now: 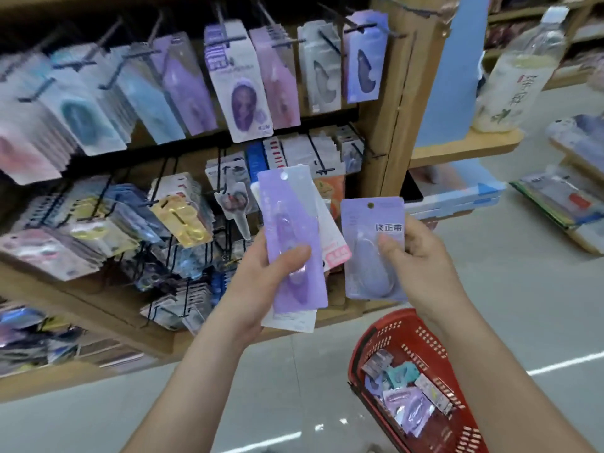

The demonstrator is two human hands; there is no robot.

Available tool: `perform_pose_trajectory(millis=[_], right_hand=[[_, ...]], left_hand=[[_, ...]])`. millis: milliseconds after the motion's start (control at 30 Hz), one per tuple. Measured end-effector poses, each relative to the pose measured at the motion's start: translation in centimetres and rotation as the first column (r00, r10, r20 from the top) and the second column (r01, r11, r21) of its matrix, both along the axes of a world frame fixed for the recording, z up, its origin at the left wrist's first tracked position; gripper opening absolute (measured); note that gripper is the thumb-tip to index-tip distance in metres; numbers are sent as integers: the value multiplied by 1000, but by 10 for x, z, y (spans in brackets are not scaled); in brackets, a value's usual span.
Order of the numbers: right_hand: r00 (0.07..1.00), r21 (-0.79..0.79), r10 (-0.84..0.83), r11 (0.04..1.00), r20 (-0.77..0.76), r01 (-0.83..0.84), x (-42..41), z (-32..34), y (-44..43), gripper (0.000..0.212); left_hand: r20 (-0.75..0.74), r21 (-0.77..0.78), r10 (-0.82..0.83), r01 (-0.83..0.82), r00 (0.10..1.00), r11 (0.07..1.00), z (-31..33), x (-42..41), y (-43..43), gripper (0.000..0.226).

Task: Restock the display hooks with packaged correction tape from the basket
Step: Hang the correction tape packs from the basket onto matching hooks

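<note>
Where a red basket [411, 335] of loose packets shows under the right forearm, the left hand [258, 282] grips a fanned stack of correction tape packs [294, 223], thumb across the front. Just beside it, the right hand [421, 259] has its fingers pinching one purple pack [359, 243]. Crowded display hooks [358, 27] hang beyond.

Setting: retail shop, stationery aisle. Evidence: wooden display rack [389, 132] with rows of black wire hooks [329, 43], each loaded with many identical carded packs [243, 93]; red plastic shopping basket [392, 325] on tiled floor [287, 397]; more stocked shelving [575, 207] at far right.
</note>
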State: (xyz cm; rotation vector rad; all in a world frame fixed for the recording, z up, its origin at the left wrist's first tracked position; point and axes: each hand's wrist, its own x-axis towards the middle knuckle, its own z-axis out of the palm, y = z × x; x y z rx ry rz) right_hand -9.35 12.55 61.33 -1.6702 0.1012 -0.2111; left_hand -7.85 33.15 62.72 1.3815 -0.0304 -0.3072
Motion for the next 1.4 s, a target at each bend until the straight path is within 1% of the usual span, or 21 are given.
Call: perform_pose_trajectory(millis=[100,200,233,267,333,367,400,433,467,533,600,700,800,900,967,1033,1100,1167,1233,1300,1400], right_hand=[[997,56,-34,998,64,31,12,8,43,45],[996,77,-44,996,81,38,21,13,85,41],[997,65,-15,998,71,11,20,14,98,47],[998,37,14,999,68,-17,21,15,110,62],[996,-61,56,997,67,-52,22,15,130,100],[994,-93,75,993,73,-68,23,16,139,109],[992,-116,96,990,87,-85,24,18,149,109],[989,-135,113,986,94,-100,25,20,158,103],[988,-147,129,982,88,-115,28,19,166,93],[985,-148,157,978,66,-146,34,17,181,65],[984,-144,169,977,64,-158,37,17,195,44],[975,-146,208,970,82,-194,42,23,216,33],[965,-163,251,958,80,-236,53,28,233,33],[947,-187,315,936,59,-299,64,28,246,33],[938,-212,341,923,58,-322,73,27,250,39],[930,-223,363,913,57,-343,86,25,256,50],[919,-181,388,910,63,-372,99,23,267,63],[894,-79,442,896,78,-437,111,18,283,77],[851,3,518,854,88,-520,126,12,301,87],[809,5,582,812,79,-584,140,6,318,83],[717,1,696,718,43,-696,154,2,346,51]], left_hand=[[28,80,-101,98,995,992,4,2,33,41],[45,152,-129,121,991,981,6,9,62,43],[50,154,-121,113,991,982,7,12,71,44],[59,151,-111,101,992,983,8,14,80,44],[68,130,-88,79,994,988,8,18,98,47],[61,103,-69,63,996,993,7,19,107,47],[45,62,-45,42,998,997,6,20,115,46],[34,17,-29,29,999,999,5,21,122,45],[31,-13,-19,20,999,1000,4,22,129,46],[46,-31,-1,2,999,1000,5,24,142,55],[77,-10,54,-53,996,999,7,27,151,58],[145,67,190,-201,971,977,11,35,162,56],[189,92,297,-319,936,943,12,42,174,48],[167,41,379,-391,910,920,11,49,191,40],[133,28,427,-434,894,900,7,50,206,44],[99,12,464,-468,880,884,0,48,223,54],[66,14,502,-504,862,863,-6,43,239,57],[55,12,546,-547,836,837,-13,38,254,50],[53,-2,601,-602,797,799,-17,35,267,46],[43,-5,663,-663,747,748,-22,30,278,46],[42,12,754,-755,655,655,-27,23,294,48]])
